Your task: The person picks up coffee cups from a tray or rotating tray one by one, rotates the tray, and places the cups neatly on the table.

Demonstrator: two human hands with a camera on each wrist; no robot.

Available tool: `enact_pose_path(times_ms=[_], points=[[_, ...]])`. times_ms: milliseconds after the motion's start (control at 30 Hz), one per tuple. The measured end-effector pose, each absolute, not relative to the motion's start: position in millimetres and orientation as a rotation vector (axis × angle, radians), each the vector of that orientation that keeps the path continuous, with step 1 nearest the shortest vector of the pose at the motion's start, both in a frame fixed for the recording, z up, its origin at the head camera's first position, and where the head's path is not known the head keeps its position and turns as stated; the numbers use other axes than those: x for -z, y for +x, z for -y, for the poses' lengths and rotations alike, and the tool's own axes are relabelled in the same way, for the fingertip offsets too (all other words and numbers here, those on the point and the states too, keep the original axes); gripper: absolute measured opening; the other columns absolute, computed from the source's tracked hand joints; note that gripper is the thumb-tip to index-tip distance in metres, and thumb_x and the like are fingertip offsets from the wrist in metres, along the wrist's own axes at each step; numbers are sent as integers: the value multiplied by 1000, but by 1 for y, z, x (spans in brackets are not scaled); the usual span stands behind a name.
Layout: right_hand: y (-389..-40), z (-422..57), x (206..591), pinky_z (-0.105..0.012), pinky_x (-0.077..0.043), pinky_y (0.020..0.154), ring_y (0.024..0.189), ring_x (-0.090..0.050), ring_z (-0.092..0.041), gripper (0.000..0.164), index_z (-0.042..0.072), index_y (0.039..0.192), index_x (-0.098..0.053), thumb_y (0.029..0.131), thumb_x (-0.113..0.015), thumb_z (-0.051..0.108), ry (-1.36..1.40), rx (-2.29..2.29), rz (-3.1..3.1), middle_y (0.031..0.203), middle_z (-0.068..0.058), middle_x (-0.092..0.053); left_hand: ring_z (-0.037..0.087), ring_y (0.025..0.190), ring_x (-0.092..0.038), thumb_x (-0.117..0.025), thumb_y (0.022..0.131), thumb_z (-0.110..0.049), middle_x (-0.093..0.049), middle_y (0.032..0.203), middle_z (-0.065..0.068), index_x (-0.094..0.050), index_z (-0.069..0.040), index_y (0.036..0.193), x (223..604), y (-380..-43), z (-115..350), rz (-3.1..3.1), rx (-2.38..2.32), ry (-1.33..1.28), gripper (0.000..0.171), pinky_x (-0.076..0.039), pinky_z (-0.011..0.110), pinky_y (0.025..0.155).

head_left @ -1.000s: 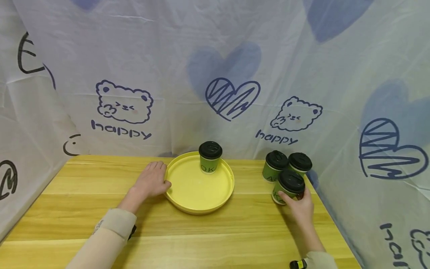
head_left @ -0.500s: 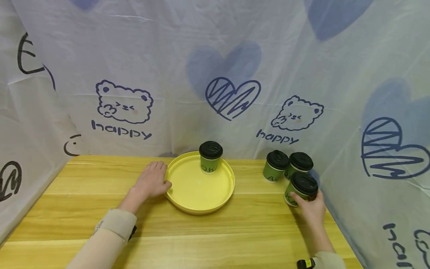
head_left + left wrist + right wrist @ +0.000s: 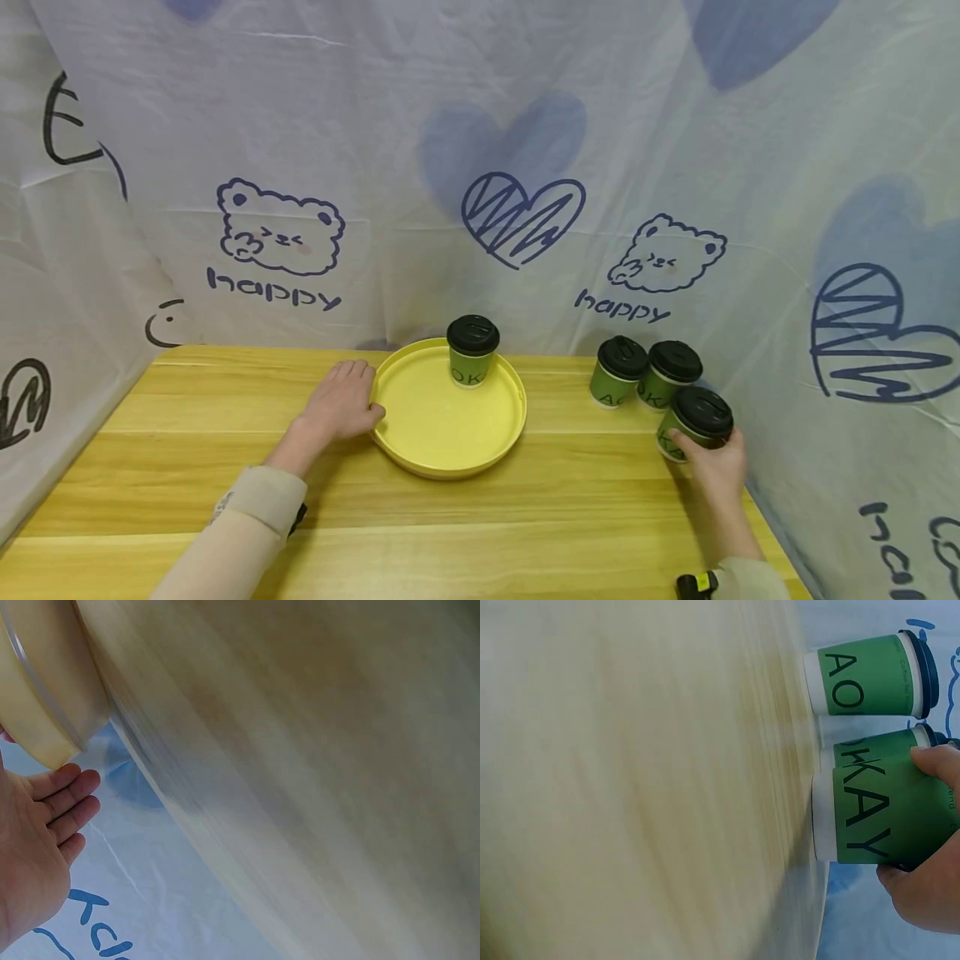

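Gripping a cup (image 3: 697,419), the right hand (image 3: 718,467) has shifted rightward; the left hand (image 3: 341,402), fingers (image 3: 73,817) straight, touches the tray (image 3: 448,421).

Room parts tray (image 3: 446,425) from cups (image 3: 617,380), whose gaps seem slim.

The yellow wood-grain table (image 3: 480,542) carries a round, shallow, yellow tray (image 3: 446,425) and, near its far right corner, a green paper cup with a black lid (image 3: 618,375) beside a matching cup (image 3: 670,372) (both upright). Whether a third such cup (image 3: 692,423) touches it is unclear.
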State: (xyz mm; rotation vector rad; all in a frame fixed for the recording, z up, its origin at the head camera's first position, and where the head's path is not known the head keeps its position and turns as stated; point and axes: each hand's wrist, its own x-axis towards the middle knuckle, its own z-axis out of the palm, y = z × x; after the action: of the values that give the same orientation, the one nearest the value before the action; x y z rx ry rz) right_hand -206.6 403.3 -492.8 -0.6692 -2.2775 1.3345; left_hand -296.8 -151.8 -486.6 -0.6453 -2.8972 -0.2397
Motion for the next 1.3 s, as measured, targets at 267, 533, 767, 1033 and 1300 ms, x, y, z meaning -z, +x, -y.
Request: enact_pose_path(times_ms=[267, 533, 767, 1033, 1300], points=[[-207, -406, 489, -63, -34, 117, 140, -40, -52, 94, -9, 157, -27, 87, -82, 23, -691, -1316, 2306, 150, -37, -42, 41, 112, -52, -62, 86, -27, -55, 110, 20, -55, 10, 117, 486, -296, 152, 2898, 226, -642, 48, -37, 55, 115], [-202, -405, 481, -60, -22, 125, 153, -22, -48, 108, -3, 164, -12, 86, -82, 25, -628, -1328, 2245, 166, -30, -21, 41, 114, -52, -62, 86, -28, -55, 113, 21, -56, 10, 117, 488, -296, 152, 2903, 226, -637, 49, -37, 55, 115], [-202, -396, 462, -61, -20, 125, 156, -18, -40, 104, 4, 164, -19, 87, -83, 30, -556, -1242, 2218, 169, -20, -20, 40, 112, -52, -63, 86, -26, -55, 109, 19, -56, 8, 112, 485, -295, 150, 2891, 225, -646, 44, -38, 54, 113], [-203, -369, 440, -66, -24, 121, 152, -26, -44, 88, 11, 164, -27, 94, -75, 35, -435, -1173, 2277, 167, -19, -27, 41, 117, -51, -62, 87, -27, -55, 115, 22, -55, 10, 117, 485, -296, 151, 2910, 226, -643, 48, -36, 54, 116], [-215, -338, 439, -69, -25, 119, 152, -28, -43, 73, 12, 160, -35, 99, -70, 30, -252, -1154, 2318, 165, -17, -32, 42, 117, -50, -61, 88, -28, -55, 117, 23, -55, 10, 118, 485, -295, 152, 2915, 226, -636, 49, -35, 55, 117]])
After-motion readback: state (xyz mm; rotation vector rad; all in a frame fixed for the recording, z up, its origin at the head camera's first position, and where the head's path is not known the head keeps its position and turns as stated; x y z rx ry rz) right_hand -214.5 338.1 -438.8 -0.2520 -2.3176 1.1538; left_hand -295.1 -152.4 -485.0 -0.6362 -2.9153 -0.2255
